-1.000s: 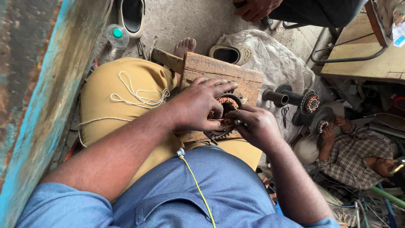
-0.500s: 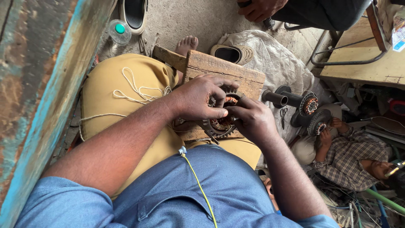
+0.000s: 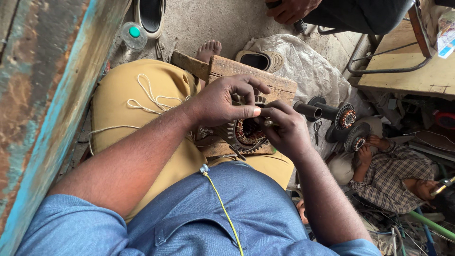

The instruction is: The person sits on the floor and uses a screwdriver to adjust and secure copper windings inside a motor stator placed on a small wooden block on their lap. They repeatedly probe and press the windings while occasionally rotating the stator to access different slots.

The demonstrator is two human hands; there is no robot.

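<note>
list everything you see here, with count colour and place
stator: 1, grey ring with copper windings, on the board, under both hands
board: 1, brown wood, across the lap
string: 1, white, on the tan trousers
bottle: 1, clear with green cap, on the floor, top left
sandals: 2, dark, on the floor at top
sack: 1, white, on the floor right of the board
co-worker: 1, checked shirt, lower right
left hand: on the stator's top
right hand: pinching at its windings
</note>
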